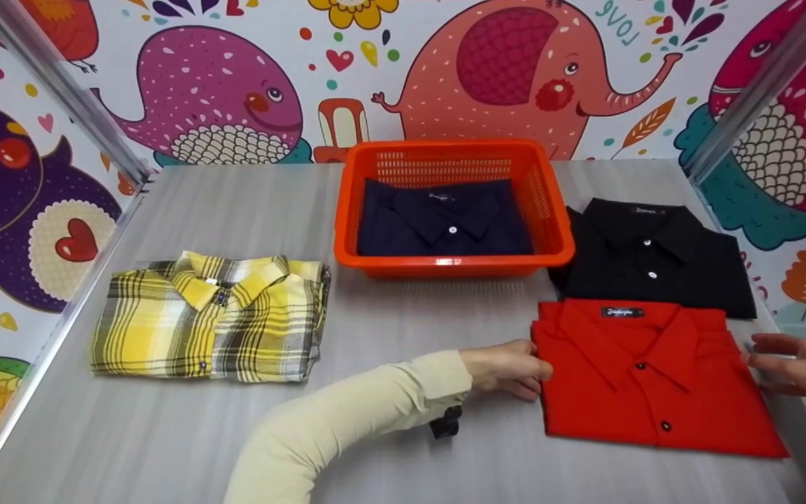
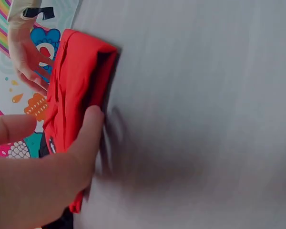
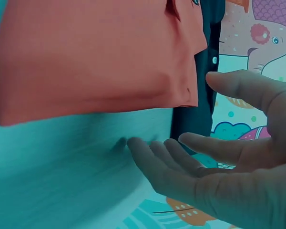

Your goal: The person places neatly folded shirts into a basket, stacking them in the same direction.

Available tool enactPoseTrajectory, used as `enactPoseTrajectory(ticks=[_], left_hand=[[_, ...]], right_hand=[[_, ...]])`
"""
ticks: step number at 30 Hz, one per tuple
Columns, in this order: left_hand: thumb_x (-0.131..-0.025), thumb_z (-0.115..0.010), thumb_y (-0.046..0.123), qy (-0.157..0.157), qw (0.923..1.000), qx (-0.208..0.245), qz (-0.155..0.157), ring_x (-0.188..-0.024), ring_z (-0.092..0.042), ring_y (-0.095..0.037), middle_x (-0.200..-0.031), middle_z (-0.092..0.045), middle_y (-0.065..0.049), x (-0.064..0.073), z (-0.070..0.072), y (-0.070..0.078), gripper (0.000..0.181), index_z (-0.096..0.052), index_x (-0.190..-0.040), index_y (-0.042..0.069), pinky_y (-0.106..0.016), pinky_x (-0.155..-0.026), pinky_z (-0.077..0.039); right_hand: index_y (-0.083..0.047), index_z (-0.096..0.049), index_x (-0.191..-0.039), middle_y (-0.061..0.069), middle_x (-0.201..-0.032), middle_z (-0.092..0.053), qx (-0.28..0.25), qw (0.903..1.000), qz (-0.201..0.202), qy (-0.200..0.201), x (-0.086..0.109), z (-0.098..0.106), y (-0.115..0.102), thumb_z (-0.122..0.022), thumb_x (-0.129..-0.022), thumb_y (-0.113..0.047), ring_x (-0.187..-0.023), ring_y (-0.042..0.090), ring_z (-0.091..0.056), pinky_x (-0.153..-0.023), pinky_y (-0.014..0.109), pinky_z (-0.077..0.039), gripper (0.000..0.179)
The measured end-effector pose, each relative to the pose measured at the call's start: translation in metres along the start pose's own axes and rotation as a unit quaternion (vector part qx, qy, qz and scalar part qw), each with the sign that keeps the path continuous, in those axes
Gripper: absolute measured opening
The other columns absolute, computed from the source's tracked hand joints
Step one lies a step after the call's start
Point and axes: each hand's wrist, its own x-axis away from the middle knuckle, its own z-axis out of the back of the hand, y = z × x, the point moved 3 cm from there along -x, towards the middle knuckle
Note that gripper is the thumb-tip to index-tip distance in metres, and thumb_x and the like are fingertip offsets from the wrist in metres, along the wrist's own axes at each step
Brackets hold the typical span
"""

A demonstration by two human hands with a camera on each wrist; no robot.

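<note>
A folded red shirt [image 1: 613, 392] with a collar and dark buttons lies on the table at the right. My left hand [image 1: 511, 367] is at its left edge. In the left wrist view a finger [image 2: 92, 121] of that hand touches the folded side, with the thumb and finger spread apart. Beyond the shirt's right edge is my right hand [image 1: 805, 371], holding nothing. Its fingers [image 3: 150, 167] are spread and reach toward the shirt's side, low over the table, in the right wrist view.
Behind the red shirt lies a folded black shirt [image 1: 662, 273]. An orange basket [image 1: 455, 264] at the back middle holds a folded navy shirt [image 1: 417, 234]. To the left is a folded yellow plaid shirt [image 1: 158, 329]. Cartoon-printed walls [image 1: 347, 77] enclose the table [image 1: 403, 315].
</note>
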Motion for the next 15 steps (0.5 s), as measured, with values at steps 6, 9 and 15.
enactPoseTrajectory(ticks=[6,9,15], left_hand=[[-0.083,-0.051,-0.003,-0.024,0.9993,0.03,0.0,-0.083,-0.051,-0.019,-0.101,-0.046,-0.007,0.0,-0.004,0.003,0.036,-0.037,-0.116,-0.001,-0.039,-0.091,-0.05],[-0.083,-0.051,-0.004,-0.024,0.9987,0.045,-0.002,-0.079,-0.051,-0.019,-0.098,-0.045,-0.008,-0.002,-0.005,0.004,0.035,-0.036,-0.115,-0.001,-0.039,-0.09,-0.051],[-0.088,-0.054,-0.003,-0.005,0.9986,0.051,-0.015,-0.069,-0.052,-0.019,-0.085,-0.05,-0.009,-0.011,-0.005,0.003,0.023,-0.044,-0.109,0.001,-0.041,-0.084,-0.054]], right_hand=[[0.023,0.002,-0.137,0.046,-0.14,-0.007,-0.001,0.9994,-0.018,-0.031,-0.005,-0.006,0.004,-0.055,-0.097,-0.036,-0.118,0.056,-0.032,-0.095,0.062,-0.04,0.091],[0.025,0.002,-0.136,0.046,-0.138,-0.01,0.0,0.9986,-0.027,-0.044,-0.006,-0.009,0.004,-0.057,-0.096,-0.04,-0.117,0.056,-0.032,-0.097,0.065,-0.035,0.096],[0.029,0.003,-0.131,0.047,-0.131,-0.013,-0.01,0.9966,-0.068,-0.047,-0.009,-0.013,0.005,-0.06,-0.094,-0.038,-0.116,0.056,-0.029,-0.101,0.064,-0.031,0.099]])
